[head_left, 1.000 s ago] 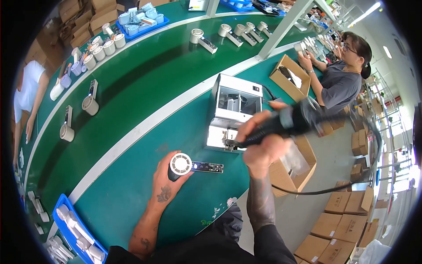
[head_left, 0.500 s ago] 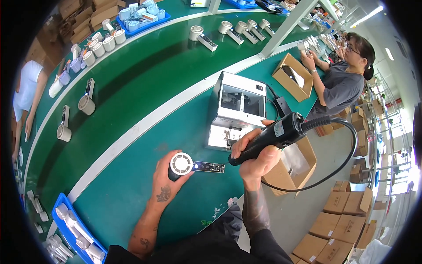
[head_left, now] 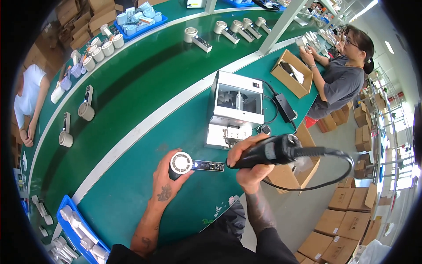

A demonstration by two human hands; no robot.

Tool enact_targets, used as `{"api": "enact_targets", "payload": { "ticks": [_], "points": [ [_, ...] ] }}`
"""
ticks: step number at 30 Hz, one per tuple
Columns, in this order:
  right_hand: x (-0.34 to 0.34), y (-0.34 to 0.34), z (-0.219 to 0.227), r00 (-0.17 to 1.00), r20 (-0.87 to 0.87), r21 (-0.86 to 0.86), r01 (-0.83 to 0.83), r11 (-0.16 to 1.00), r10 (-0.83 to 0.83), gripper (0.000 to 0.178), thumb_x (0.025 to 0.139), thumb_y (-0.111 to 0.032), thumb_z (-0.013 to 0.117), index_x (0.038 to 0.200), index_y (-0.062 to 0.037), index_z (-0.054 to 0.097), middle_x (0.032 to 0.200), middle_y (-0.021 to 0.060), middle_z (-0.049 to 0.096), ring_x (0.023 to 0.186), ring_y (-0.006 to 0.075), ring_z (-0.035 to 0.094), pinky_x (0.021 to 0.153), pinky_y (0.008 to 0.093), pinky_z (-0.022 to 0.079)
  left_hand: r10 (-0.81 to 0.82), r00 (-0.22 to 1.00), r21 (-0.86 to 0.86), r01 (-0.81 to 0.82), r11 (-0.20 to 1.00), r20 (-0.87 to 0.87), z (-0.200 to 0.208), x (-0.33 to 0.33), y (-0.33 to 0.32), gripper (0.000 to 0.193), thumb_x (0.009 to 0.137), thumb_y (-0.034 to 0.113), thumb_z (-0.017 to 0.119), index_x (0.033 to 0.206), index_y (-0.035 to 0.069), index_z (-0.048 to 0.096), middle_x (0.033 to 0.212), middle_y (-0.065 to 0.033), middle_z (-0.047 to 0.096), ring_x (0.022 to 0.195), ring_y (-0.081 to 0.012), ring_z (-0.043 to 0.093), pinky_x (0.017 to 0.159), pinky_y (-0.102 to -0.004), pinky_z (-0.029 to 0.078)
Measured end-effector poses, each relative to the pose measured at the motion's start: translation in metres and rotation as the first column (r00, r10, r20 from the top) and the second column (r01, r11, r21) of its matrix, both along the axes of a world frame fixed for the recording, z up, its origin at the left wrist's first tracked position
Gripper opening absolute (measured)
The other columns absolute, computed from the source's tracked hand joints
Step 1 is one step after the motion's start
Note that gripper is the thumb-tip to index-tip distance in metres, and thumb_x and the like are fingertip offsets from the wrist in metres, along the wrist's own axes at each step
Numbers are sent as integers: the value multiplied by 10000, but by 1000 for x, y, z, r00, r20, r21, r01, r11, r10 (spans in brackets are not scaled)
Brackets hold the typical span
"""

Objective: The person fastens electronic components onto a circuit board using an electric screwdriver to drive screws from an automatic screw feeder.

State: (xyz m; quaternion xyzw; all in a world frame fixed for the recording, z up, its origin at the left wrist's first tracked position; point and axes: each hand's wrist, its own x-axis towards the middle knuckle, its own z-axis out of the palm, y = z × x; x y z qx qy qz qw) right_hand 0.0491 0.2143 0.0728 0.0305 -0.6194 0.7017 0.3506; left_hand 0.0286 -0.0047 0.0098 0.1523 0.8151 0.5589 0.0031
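Observation:
My left hand (head_left: 166, 180) is closed round a small handheld fan (head_left: 180, 163), whose round white slotted head faces up. Its open handle (head_left: 208, 166) points right and shows a circuit board. My right hand (head_left: 251, 165) grips a black electric screwdriver (head_left: 268, 152), held almost level, with a thick cord looping off to the right. The screwdriver's front end is close to the tip of the fan's handle; its bit cannot be made out. Just beyond my right hand stands a white and black screw feeder (head_left: 236, 108).
Several similar fans (head_left: 86, 111) lie on the green conveyor (head_left: 145, 83) beyond a pale rail. A blue tray (head_left: 66, 203) of parts sits at lower left. Cardboard boxes (head_left: 290, 79) and a power adapter (head_left: 285, 108) are right of the feeder. A co-worker (head_left: 338, 81) handles parts at right.
The screwdriver has swung from tilted to nearly level, its rear end dropping. My left hand and the fan stay put. A person at far left has brought their hands together.

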Motion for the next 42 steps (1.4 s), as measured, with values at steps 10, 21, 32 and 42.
{"api": "enact_targets", "payload": {
  "ticks": [10, 21, 32, 42],
  "points": [
    [-48, 13, 49, 993, -112, 87, 45, 995, -35, 824, 933, -705, 594, 1252, 37, 433, 663, 96, 563, 472, 159, 534, 440, 291, 447, -65, 989, -113, 50, 992, -132, -2, 4, 38, 683, 759, 179, 904, 1337, 29, 573, 1256, -154, 677, 1191, -368, 615, 1021, -442, 491],
    [-46, -24, 38, 989, -55, -1, -137, 991, 137, 814, 965, -685, 560, 1281, 52, 422, 648, 101, 559, 468, 157, 542, 429, 277, 425, -81, 986, -111, 65, 992, -146, 1, 3, 36, 707, 736, 130, 915, 1351, 60, 573, 1258, -127, 678, 1179, -347, 618, 1013, -439, 499],
    [-43, -22, 24, 995, -42, -34, -88, 996, 87, 829, 966, -695, 546, 1285, 56, 401, 646, 109, 543, 462, 165, 536, 423, 285, 422, -62, 987, -88, 49, 995, -151, -3, 3, 37, 710, 716, 105, 919, 1339, 62, 580, 1254, -120, 678, 1174, -342, 620, 1009, -434, 497],
    [-43, -18, 20, 992, -63, -72, -113, 991, 108, 859, 953, -707, 558, 1286, 67, 390, 645, 115, 540, 465, 179, 537, 428, 299, 437, -85, 988, -84, 74, 994, -131, -1, 0, 38, 708, 706, 92, 922, 1327, 50, 584, 1273, -122, 674, 1192, -339, 616, 1019, -428, 493]
  ]
}}
